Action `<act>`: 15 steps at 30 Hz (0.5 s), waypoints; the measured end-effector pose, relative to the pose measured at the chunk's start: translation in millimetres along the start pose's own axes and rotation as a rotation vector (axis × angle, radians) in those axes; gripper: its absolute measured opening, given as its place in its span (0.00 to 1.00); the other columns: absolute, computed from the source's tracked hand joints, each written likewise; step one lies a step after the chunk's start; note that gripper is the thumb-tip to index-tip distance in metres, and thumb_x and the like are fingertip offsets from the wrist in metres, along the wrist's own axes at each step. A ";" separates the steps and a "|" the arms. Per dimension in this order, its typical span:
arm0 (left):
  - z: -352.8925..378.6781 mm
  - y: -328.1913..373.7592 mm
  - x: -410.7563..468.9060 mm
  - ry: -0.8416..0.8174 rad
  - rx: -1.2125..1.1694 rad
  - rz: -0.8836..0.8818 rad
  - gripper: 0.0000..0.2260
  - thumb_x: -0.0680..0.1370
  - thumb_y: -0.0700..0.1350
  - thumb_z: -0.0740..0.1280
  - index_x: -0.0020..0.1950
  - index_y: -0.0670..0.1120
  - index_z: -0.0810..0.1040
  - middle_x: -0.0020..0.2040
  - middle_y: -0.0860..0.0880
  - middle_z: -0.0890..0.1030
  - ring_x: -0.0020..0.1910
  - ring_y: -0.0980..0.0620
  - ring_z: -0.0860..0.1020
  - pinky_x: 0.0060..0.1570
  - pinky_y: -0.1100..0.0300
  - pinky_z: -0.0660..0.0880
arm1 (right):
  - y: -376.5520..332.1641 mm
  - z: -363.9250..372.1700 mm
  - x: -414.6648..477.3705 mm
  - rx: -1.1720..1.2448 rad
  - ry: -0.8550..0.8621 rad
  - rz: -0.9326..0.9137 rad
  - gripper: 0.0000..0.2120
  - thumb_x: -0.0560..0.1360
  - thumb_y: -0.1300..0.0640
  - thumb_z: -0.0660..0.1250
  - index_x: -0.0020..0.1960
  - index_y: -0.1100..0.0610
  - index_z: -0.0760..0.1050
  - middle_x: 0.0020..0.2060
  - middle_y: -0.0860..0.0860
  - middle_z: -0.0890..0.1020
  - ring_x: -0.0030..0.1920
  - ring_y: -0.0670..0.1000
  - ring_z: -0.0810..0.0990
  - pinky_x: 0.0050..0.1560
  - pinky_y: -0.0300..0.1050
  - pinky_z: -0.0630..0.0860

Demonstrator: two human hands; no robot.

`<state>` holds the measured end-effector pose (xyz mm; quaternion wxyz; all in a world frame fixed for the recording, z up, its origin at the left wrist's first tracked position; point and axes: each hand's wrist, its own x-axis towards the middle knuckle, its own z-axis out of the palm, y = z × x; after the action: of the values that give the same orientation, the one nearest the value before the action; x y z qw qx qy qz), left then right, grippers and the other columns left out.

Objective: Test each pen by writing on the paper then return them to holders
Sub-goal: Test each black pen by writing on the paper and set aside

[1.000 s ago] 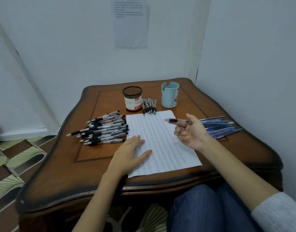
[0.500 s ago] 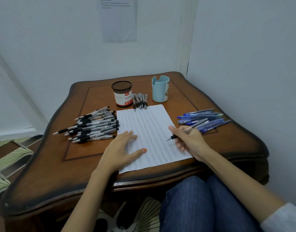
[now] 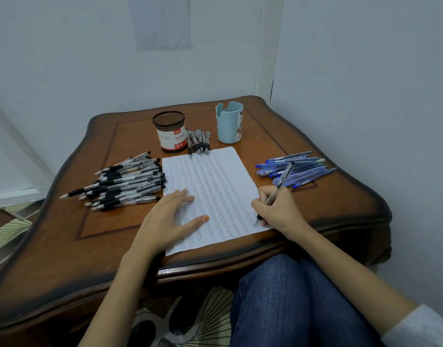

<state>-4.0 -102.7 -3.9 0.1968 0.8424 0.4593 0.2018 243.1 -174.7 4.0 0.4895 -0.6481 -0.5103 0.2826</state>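
A white sheet of paper [image 3: 215, 186] covered in rows of pen marks lies in the middle of the wooden table [image 3: 110, 246]. My right hand [image 3: 278, 211] grips a clear black-grip pen [image 3: 281, 182], its tip touching the paper's lower right edge. My left hand [image 3: 167, 216] rests flat on the paper's lower left part, fingers spread. A black mesh holder [image 3: 170, 131] with a red and white label and a light blue holder [image 3: 229, 122] stand at the back.
A pile of black-grip pens [image 3: 125, 182] lies left of the paper. Blue pens [image 3: 295, 169] lie heaped on the right. Several black pens [image 3: 198, 141] lie between the two holders. Walls close in behind and to the right. My knees are below the table's front edge.
My right hand has come down from above the paper's upper right, turned the pen point-down and set its tip at the sheet's lower right edge. My left hand has stayed flat on the paper.
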 end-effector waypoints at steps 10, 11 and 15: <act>0.4 -0.1 0.7 -0.001 -0.003 -0.005 0.40 0.64 0.76 0.58 0.69 0.56 0.72 0.74 0.58 0.65 0.73 0.60 0.60 0.71 0.55 0.59 | 1.8 0.7 -0.9 0.002 -0.012 -0.056 0.19 0.72 0.71 0.65 0.28 0.60 0.60 0.23 0.53 0.63 0.19 0.50 0.75 0.21 0.39 0.69; 0.2 0.4 0.5 0.000 -0.003 -0.006 0.40 0.64 0.76 0.58 0.69 0.56 0.72 0.74 0.58 0.66 0.73 0.60 0.60 0.72 0.54 0.60 | 1.9 0.7 -0.7 0.005 -0.015 -0.055 0.20 0.72 0.71 0.65 0.27 0.59 0.60 0.23 0.53 0.63 0.20 0.51 0.74 0.21 0.39 0.69; -0.1 0.3 0.1 0.000 -0.016 -0.010 0.39 0.64 0.76 0.59 0.69 0.56 0.72 0.74 0.58 0.66 0.73 0.60 0.60 0.72 0.54 0.60 | 0.7 0.1 0.4 0.004 -0.009 -0.047 0.20 0.72 0.71 0.65 0.28 0.59 0.60 0.24 0.54 0.63 0.19 0.51 0.75 0.20 0.39 0.69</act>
<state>-3.9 -102.8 -3.7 0.2044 0.8386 0.4618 0.2044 243.4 -174.4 3.4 0.4950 -0.6337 -0.5269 0.2752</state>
